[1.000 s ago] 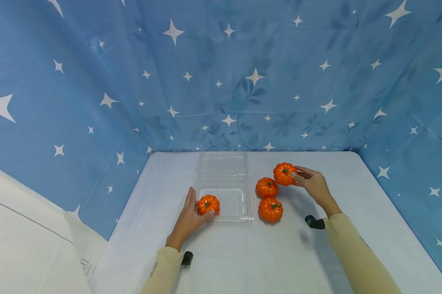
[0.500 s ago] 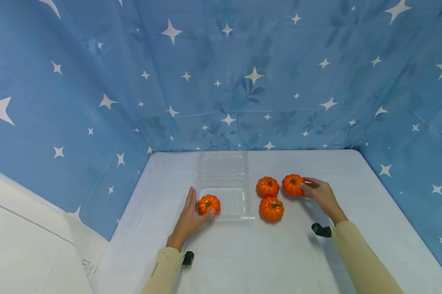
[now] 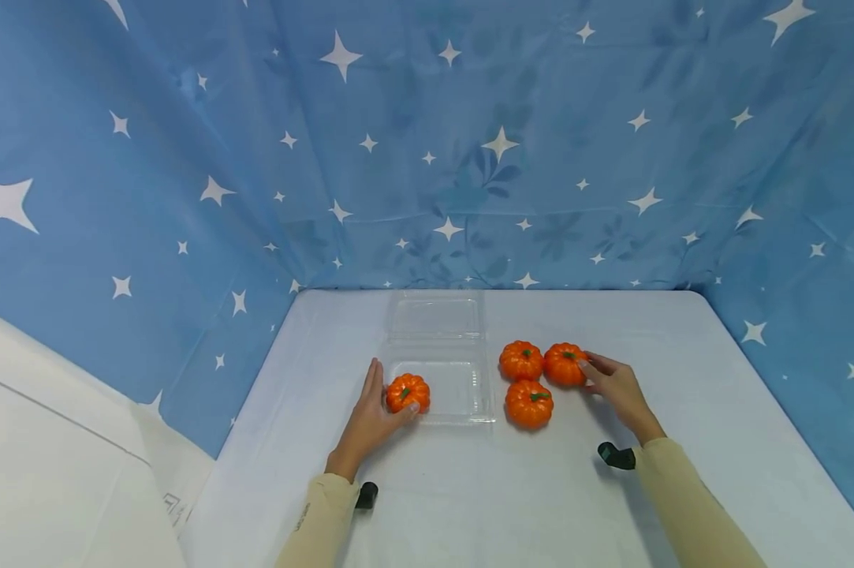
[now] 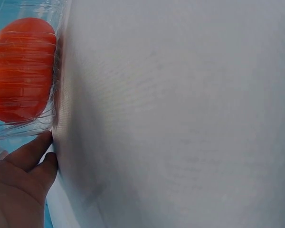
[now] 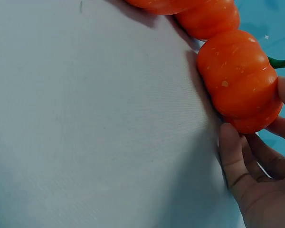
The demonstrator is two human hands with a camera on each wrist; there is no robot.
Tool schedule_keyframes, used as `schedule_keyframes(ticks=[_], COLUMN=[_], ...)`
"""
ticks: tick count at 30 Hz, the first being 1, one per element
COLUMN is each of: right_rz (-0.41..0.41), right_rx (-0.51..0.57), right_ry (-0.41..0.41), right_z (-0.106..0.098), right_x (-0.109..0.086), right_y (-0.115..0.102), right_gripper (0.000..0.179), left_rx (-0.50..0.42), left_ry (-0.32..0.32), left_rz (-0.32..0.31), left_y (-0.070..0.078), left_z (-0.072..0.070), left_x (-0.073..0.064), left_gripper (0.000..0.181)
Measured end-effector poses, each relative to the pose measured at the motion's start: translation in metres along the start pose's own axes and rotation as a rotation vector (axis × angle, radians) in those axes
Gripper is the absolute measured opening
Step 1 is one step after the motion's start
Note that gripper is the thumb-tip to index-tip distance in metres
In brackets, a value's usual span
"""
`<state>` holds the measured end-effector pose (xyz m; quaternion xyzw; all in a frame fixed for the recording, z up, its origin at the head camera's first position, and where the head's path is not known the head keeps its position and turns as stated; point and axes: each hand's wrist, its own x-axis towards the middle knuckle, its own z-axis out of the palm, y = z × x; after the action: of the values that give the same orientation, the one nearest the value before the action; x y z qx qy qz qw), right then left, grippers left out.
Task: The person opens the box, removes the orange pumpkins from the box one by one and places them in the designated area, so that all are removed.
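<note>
A small orange toy pumpkin (image 3: 564, 364) with a green stem sits on the table, and my right hand (image 3: 620, 392) grips its right side, thumb near the stem. Close beside it are a second pumpkin (image 3: 520, 360) to the left and a third pumpkin (image 3: 529, 405) in front. My left hand (image 3: 367, 420) lies along the left side of a clear plastic clamshell box (image 3: 462, 390), fingers straight, thumb by the front left corner. Inside that box's left part is another pumpkin (image 3: 408, 393). In the left wrist view, fingertips (image 4: 46, 138) touch the box's lower corner.
The box's clear lid (image 3: 435, 317) is folded back toward the table's far edge. A white table (image 3: 469, 497) carries everything. Blue star-patterned curtains (image 3: 441, 158) rise behind and on both sides. White sheeting (image 3: 50, 473) hangs at the left.
My right hand has lowered its pumpkin from above the table down onto it, right of the other loose pumpkins, and then slid it left against them. My left hand has stayed at the box.
</note>
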<state>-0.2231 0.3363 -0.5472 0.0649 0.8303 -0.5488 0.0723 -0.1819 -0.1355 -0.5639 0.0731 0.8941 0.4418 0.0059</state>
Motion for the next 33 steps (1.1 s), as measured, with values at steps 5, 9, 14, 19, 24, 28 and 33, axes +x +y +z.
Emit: schedule_keyframes(ticks=[5,9,14,19,24,28,33], right_rz=[0.002,-0.013,-0.006,-0.009,0.004,-0.043,-0.139], right_rx=[-0.036,-0.040,0.017,0.003,-0.021,-0.020,0.011], right_ry=[0.007,0.021,0.052,0.127,0.216,0.249,0.243], right_z=[0.005,0.008,0.012,0.015,0.017,0.019,0.021], right_x=[0.001,0.002,0.000,-0.001,-0.002,-0.005,-0.008], right_y=[0.005,0.006,0.005,-0.002,-0.020,-0.038,-0.058], right_gripper=[0.071,0.073,0.075,0.075,0.075,0.073,0.073], left_rx=[0.001,-0.009,-0.016,-0.020,-0.021,-0.021,-0.025], left_ry=[-0.002,0.002,-0.008,-0.014,-0.007,-0.003,-0.011], left_rz=[0.006,0.015,0.001,-0.011,-0.002,-0.005,-0.001], left_y=[0.000,0.000,0.001,0.001,0.001,0.001,0.002], left_z=[-0.003,-0.005,-0.005,-0.003,-0.002,-0.002,-0.002], left_x=[0.001,0.002,0.002,0.002,0.002,0.001,0.000], left_gripper=[0.122,0.121,0.121,0.122,0.120,0.120,0.120])
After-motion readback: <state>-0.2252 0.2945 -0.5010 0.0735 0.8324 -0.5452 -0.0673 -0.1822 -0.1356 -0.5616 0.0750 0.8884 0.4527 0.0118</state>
